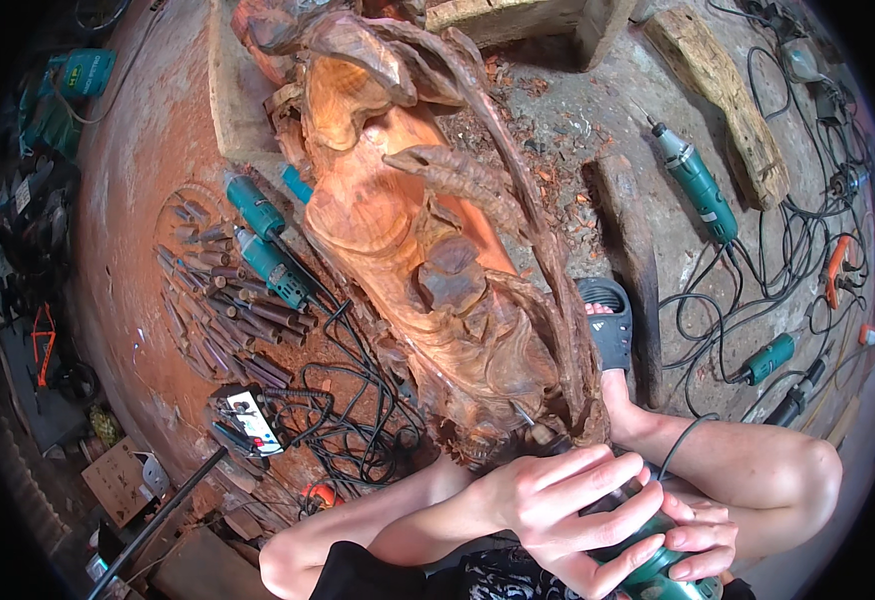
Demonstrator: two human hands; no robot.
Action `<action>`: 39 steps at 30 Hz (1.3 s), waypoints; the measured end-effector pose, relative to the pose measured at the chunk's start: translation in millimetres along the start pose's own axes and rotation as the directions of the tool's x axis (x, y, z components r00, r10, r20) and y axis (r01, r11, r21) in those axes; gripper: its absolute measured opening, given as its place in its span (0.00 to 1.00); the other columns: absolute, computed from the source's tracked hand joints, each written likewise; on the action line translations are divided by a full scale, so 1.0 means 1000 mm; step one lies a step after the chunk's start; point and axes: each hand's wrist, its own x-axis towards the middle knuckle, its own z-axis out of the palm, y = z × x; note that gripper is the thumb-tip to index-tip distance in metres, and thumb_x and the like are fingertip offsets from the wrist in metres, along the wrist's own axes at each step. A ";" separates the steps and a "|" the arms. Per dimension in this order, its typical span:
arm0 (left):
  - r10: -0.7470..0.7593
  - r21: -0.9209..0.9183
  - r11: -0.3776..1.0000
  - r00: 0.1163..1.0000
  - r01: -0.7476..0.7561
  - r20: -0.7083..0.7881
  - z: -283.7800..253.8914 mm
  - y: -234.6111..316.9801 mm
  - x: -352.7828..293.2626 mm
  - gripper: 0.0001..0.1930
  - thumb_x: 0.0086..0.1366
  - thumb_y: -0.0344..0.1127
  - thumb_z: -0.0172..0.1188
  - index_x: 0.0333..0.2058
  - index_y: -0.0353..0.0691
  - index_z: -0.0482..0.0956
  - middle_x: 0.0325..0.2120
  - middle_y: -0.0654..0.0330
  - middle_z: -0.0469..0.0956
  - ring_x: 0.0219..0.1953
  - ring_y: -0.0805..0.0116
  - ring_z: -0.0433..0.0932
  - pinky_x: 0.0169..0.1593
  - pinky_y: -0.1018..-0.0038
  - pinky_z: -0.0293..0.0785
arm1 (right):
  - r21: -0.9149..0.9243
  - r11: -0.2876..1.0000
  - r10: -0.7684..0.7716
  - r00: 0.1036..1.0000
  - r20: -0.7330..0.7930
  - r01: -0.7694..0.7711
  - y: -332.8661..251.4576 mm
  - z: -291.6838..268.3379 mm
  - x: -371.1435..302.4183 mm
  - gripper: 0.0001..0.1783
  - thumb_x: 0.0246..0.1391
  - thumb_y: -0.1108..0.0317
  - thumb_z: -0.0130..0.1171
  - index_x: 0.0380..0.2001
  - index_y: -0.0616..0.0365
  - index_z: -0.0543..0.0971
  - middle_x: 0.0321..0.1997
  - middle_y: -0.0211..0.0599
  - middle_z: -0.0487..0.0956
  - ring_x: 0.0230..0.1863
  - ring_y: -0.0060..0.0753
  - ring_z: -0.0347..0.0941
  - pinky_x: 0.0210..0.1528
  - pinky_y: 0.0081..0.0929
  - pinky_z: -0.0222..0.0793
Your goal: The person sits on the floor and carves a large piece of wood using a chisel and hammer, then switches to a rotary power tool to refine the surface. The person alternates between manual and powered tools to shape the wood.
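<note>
A large reddish-brown wood carving with rounded forms and a rough twisted branch along its right side lies in front of me. Both my hands are closed around a green die grinder at the carving's near end. My left hand wraps over its front part. On the green body, my right hand curls its fingers from the right. A thin metal bit sticks out of the grinder's front end close to the wood; whether it touches cannot be made out. My hands hide much of the grinder.
Left of the carving lie many chisels, two green power tools, tangled black cables and a phone on a stand. To the right are another green grinder, wooden beams and my sandalled foot.
</note>
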 end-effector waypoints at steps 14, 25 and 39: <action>0.034 0.010 0.999 0.999 -0.034 0.031 -0.002 0.001 -0.001 0.21 0.73 0.50 0.51 0.56 0.44 0.71 0.43 0.46 0.80 0.35 0.51 0.82 0.34 0.64 0.83 | 0.021 1.000 0.001 0.999 0.034 -0.002 0.007 0.016 0.016 0.21 0.51 0.60 0.70 0.47 0.56 0.79 0.45 0.43 0.80 0.50 0.42 0.79 0.59 0.37 0.74; 0.034 0.127 0.991 0.997 -0.043 0.072 -0.014 0.000 0.002 0.19 0.70 0.49 0.59 0.53 0.48 0.74 0.42 0.51 0.82 0.37 0.53 0.84 0.38 0.64 0.85 | 0.086 0.996 0.018 0.993 0.114 -0.028 -0.002 0.030 0.032 0.20 0.52 0.61 0.70 0.46 0.55 0.79 0.45 0.42 0.80 0.50 0.42 0.78 0.60 0.37 0.73; 0.109 0.165 0.977 0.982 -0.135 0.154 -0.011 0.015 0.013 0.17 0.48 0.29 0.70 0.39 0.49 0.84 0.38 0.59 0.83 0.38 0.58 0.83 0.38 0.66 0.83 | 0.181 0.981 0.048 0.988 0.144 -0.075 -0.019 -0.004 0.045 0.18 0.54 0.61 0.69 0.45 0.54 0.79 0.44 0.41 0.79 0.51 0.41 0.78 0.60 0.37 0.73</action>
